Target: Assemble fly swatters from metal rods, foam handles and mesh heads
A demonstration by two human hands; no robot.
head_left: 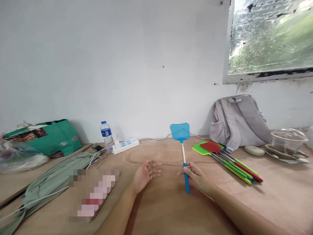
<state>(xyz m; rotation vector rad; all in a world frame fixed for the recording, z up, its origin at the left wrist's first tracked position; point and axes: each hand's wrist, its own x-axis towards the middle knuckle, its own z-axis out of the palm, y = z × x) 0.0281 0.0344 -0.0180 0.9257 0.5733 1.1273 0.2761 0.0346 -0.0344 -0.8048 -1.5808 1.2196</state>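
Observation:
A blue fly swatter [180,131] with a metal shaft stands upright in my right hand [195,176], whose thumb and fingers close round the top of its blue handle. To the left of it, my left hand [144,175] is raised over the table with its fingers apart and nothing in it. Right of my right hand lies a bunch of fly swatters [212,148] with green and red heads on top. Their green, red and blue handles fan out towards the lower right.
Behind stand a water bottle [106,133], a white power strip [126,145] and a grey backpack [238,120]. A green bag [56,138] and grey-green cloth [53,173] lie left, near a blurred flat item [97,195]. A clear plastic container [288,140] sits far right on the wooden table [166,212].

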